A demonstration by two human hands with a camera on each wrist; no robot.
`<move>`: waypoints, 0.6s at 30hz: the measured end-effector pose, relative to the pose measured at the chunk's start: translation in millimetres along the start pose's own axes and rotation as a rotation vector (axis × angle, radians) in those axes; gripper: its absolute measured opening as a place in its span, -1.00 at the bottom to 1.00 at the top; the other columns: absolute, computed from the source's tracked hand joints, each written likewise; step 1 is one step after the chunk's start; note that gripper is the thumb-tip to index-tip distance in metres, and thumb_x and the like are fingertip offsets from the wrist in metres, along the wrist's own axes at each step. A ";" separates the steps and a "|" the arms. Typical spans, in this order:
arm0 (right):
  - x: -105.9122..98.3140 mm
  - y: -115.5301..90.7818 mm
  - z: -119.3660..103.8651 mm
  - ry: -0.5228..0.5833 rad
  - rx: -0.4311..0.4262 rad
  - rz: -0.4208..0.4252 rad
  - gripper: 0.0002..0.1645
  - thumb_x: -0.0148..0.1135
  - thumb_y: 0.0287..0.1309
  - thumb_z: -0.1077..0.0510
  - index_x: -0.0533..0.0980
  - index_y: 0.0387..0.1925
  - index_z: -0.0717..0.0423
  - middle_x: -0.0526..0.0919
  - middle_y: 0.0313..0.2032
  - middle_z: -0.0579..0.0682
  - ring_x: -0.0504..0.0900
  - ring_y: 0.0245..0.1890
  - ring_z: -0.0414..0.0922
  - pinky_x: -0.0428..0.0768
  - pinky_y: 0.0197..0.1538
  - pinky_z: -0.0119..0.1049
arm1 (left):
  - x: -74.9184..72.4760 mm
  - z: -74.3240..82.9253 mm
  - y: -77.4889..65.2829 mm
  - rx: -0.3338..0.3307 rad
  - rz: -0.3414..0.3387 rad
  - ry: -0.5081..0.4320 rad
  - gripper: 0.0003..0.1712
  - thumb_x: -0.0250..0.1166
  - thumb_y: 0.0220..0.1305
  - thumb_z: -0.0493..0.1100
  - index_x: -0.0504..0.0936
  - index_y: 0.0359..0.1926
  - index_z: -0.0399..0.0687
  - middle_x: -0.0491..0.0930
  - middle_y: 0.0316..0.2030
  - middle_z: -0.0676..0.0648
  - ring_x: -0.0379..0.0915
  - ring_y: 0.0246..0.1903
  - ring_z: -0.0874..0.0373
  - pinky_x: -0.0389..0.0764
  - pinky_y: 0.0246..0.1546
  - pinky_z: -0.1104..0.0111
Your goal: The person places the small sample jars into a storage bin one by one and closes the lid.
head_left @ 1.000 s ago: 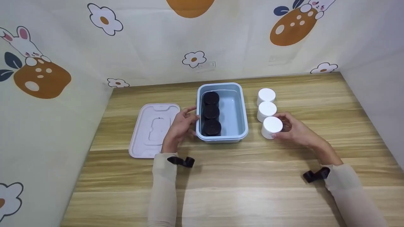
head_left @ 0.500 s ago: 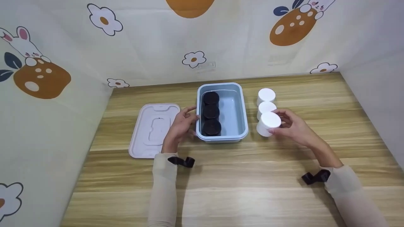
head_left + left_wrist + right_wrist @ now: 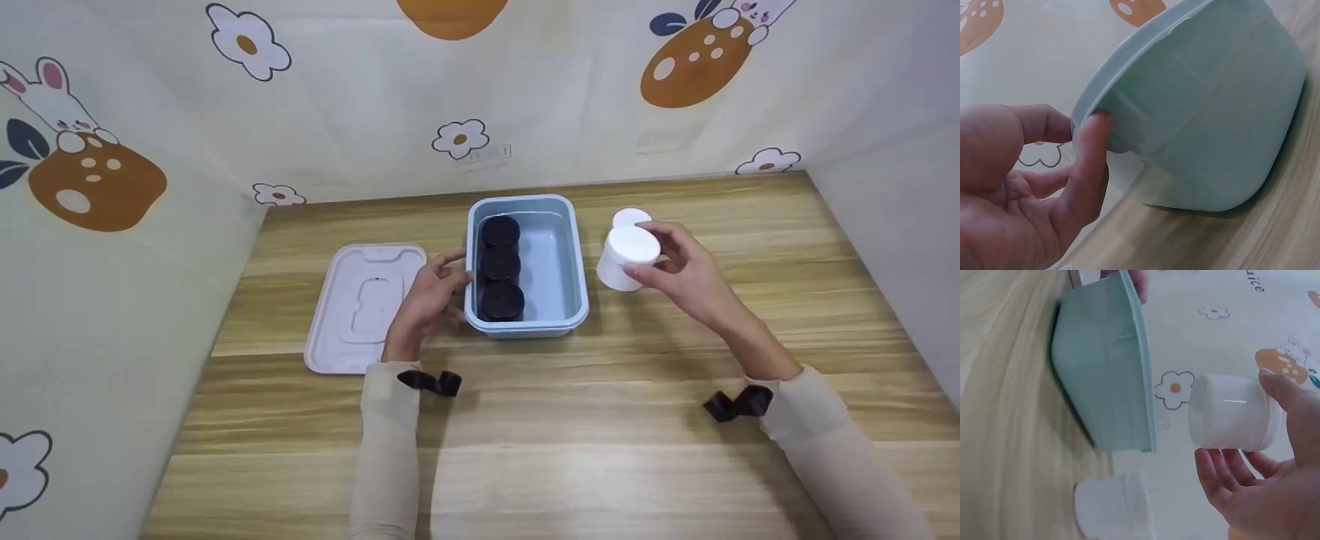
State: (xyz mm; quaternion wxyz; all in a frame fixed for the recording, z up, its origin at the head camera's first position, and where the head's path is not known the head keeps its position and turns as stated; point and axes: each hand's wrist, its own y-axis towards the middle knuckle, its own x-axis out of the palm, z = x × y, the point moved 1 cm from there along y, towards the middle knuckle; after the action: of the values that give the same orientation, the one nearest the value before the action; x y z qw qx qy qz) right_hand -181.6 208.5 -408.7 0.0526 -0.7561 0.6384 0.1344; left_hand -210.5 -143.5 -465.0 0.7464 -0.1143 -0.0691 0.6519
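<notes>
My right hand (image 3: 694, 277) holds a white lidded jar (image 3: 628, 262), thumb on one side and fingers on the other. In the right wrist view this jar (image 3: 1230, 413) hangs above the table, its bottom toward the light blue plastic box (image 3: 1100, 365). Another white jar (image 3: 631, 217) stands behind it in the head view; the held jar hides what is directly beneath. My left hand (image 3: 431, 296) grips the rim on the left side of the blue box (image 3: 551, 262). Inside the box, along its left wall, three black-topped jars (image 3: 501, 264) stand in a row.
A pale lilac lid (image 3: 367, 307) lies flat on the wood-grain table (image 3: 570, 450), left of the box and partly under my left forearm. Behind the table hangs a cream sheet (image 3: 360, 112) printed with flowers and oranges. A white panel (image 3: 885, 225) borders the right.
My right hand has lifted the nearest white jar from the table and moved it away from me, over the row of white jars. The left hand stays at the box.
</notes>
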 end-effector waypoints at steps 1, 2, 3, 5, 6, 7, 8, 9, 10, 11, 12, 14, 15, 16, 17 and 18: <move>1.9 2.7 -4.6 -0.005 -0.007 -0.003 -0.27 0.39 0.18 0.28 0.30 0.33 0.26 0.48 0.16 -0.07 0.49 0.11 -0.29 0.58 0.08 -0.58 | -0.8 0.5 0.0 -0.001 -0.001 0.008 -0.40 0.18 0.35 -0.25 0.37 0.40 -0.08 0.44 -0.37 -0.01 0.45 -0.59 0.21 0.57 -0.77 0.38; 4.1 5.3 -9.3 -0.014 -0.009 -0.008 -0.27 0.39 0.18 0.27 0.31 0.34 0.24 0.48 0.17 -0.05 0.50 0.10 -0.27 0.59 0.07 -0.58 | -1.4 1.0 0.0 -0.002 -0.001 0.017 -0.41 0.18 0.35 -0.24 0.37 0.40 -0.07 0.44 -0.38 -0.01 0.45 -0.62 0.21 0.57 -0.77 0.38; 6.2 7.7 -13.9 -0.038 -0.013 -0.015 -0.26 0.39 0.19 0.24 0.31 0.35 0.21 0.47 0.18 -0.02 0.51 0.08 -0.26 0.60 0.05 -0.58 | -2.0 1.3 0.1 -0.004 -0.001 0.025 -0.41 0.18 0.36 -0.23 0.37 0.40 -0.06 0.43 -0.38 -0.01 0.43 -0.65 0.22 0.57 -0.76 0.38; 9.6 12.9 -22.9 -0.083 -0.023 -0.028 -0.25 0.40 0.18 0.21 0.32 0.36 0.19 0.47 0.18 0.03 0.51 0.05 -0.25 0.59 0.04 -0.59 | -2.1 1.6 0.2 -0.009 -0.004 0.035 -0.41 0.19 0.37 -0.22 0.37 0.40 -0.06 0.45 -0.36 -0.01 0.43 -0.67 0.23 0.58 -0.76 0.38; 11.4 15.5 -27.0 -0.109 -0.028 -0.034 -0.25 0.41 0.18 0.19 0.33 0.36 0.17 0.47 0.17 0.05 0.51 0.03 -0.24 0.59 0.02 -0.60 | -2.0 1.8 0.2 -0.009 -0.006 0.036 -0.41 0.18 0.37 -0.22 0.36 0.41 -0.06 0.45 -0.35 -0.02 0.44 -0.67 0.23 0.58 -0.76 0.39; 13.5 18.2 -30.3 -0.127 -0.032 -0.040 -0.25 0.42 0.17 0.18 0.34 0.35 0.16 0.48 0.15 0.06 0.51 0.01 -0.22 0.59 0.01 -0.59 | -1.8 1.5 0.3 -0.007 -0.008 0.036 -0.40 0.18 0.37 -0.22 0.36 0.41 -0.07 0.47 -0.34 -0.03 0.46 -0.67 0.23 0.59 -0.75 0.40; 15.7 21.0 -33.2 -0.142 -0.037 -0.046 -0.25 0.43 0.16 0.17 0.34 0.35 0.16 0.49 0.14 0.07 0.51 0.00 -0.20 0.59 0.00 -0.58 | -1.6 1.2 0.4 -0.003 -0.008 0.031 -0.39 0.18 0.36 -0.23 0.35 0.41 -0.08 0.49 -0.32 -0.03 0.48 -0.64 0.23 0.59 -0.75 0.41; 17.7 24.2 -35.5 -0.155 -0.044 -0.051 -0.25 0.43 0.16 0.17 0.35 0.34 0.16 0.49 0.13 0.08 0.51 0.01 -0.18 0.58 0.00 -0.58 | -1.4 1.0 0.6 0.001 -0.010 0.025 -0.39 0.17 0.36 -0.23 0.34 0.42 -0.09 0.51 -0.30 -0.05 0.51 -0.62 0.22 0.59 -0.75 0.42; 19.7 27.2 -37.5 -0.164 -0.045 -0.058 -0.25 0.43 0.15 0.18 0.36 0.34 0.16 0.50 0.13 0.09 0.51 0.01 -0.15 0.58 0.00 -0.57 | -1.2 0.8 0.6 0.006 -0.013 0.020 -0.38 0.16 0.36 -0.24 0.33 0.42 -0.11 0.52 -0.28 -0.06 0.53 -0.60 0.22 0.59 -0.75 0.43; 21.7 30.1 -39.5 -0.176 -0.042 -0.065 -0.25 0.44 0.15 0.16 0.35 0.34 0.16 0.50 0.13 0.10 0.52 0.01 -0.13 0.58 -0.01 -0.57 | -1.1 0.6 0.6 0.008 -0.013 0.016 -0.38 0.16 0.36 -0.24 0.32 0.43 -0.11 0.53 -0.27 -0.07 0.54 -0.59 0.21 0.58 -0.76 0.43; 23.9 33.3 -41.0 -0.181 -0.035 -0.071 -0.25 0.44 0.15 0.16 0.35 0.34 0.16 0.50 0.14 0.12 0.52 0.01 -0.10 0.58 0.00 -0.56 | -0.9 0.5 0.5 0.011 -0.014 0.013 -0.37 0.15 0.36 -0.25 0.32 0.43 -0.12 0.54 -0.26 -0.08 0.54 -0.59 0.21 0.58 -0.76 0.44; 28.0 39.0 -43.8 -0.186 -0.014 -0.079 -0.24 0.44 0.15 0.15 0.35 0.33 0.17 0.50 0.15 0.15 0.53 0.04 -0.05 0.58 0.02 -0.53 | -1.0 0.4 0.2 0.013 -0.011 0.013 -0.37 0.15 0.36 -0.25 0.31 0.43 -0.13 0.55 -0.25 -0.09 0.54 -0.59 0.21 0.57 -0.77 0.44; 29.9 41.4 -45.0 -0.186 0.003 -0.083 -0.24 0.44 0.14 0.14 0.34 0.33 0.17 0.50 0.16 0.15 0.54 0.05 -0.03 0.58 0.02 -0.51 | -1.1 0.5 0.0 0.014 -0.010 0.016 -0.37 0.15 0.36 -0.25 0.32 0.43 -0.13 0.55 -0.25 -0.09 0.54 -0.58 0.21 0.57 -0.77 0.44; 31.8 43.3 -46.3 -0.187 0.021 -0.085 -0.23 0.45 0.14 0.13 0.34 0.33 0.16 0.49 0.17 0.15 0.54 0.07 -0.02 0.56 0.03 -0.49 | -1.2 0.6 -0.1 0.014 -0.009 0.021 -0.37 0.15 0.35 -0.25 0.32 0.43 -0.14 0.55 -0.25 -0.09 0.54 -0.58 0.21 0.57 -0.77 0.44; 33.9 45.6 -47.1 -0.185 0.033 -0.086 -0.22 0.45 0.14 0.11 0.33 0.34 0.16 0.48 0.18 0.16 0.53 0.09 0.00 0.55 0.05 -0.46 | -1.4 0.8 -0.2 0.014 -0.006 0.024 -0.37 0.15 0.35 -0.25 0.33 0.43 -0.13 0.55 -0.25 -0.09 0.54 -0.57 0.21 0.57 -0.77 0.44; 35.9 47.5 -48.2 -0.185 0.044 -0.088 -0.21 0.45 0.13 0.10 0.33 0.34 0.16 0.48 0.19 0.16 0.53 0.12 0.01 0.54 0.07 -0.42 | -1.6 1.1 -0.2 0.015 -0.005 0.030 -0.37 0.16 0.35 -0.25 0.33 0.42 -0.13 0.55 -0.25 -0.09 0.54 -0.57 0.21 0.57 -0.77 0.44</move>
State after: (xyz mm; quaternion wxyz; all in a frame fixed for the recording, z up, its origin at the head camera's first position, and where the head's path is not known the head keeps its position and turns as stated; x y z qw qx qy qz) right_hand -216.2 153.8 -367.8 0.1336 -0.7664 0.5998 0.1872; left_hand -210.8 -145.0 -463.8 0.7499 -0.1180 -0.0533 0.6488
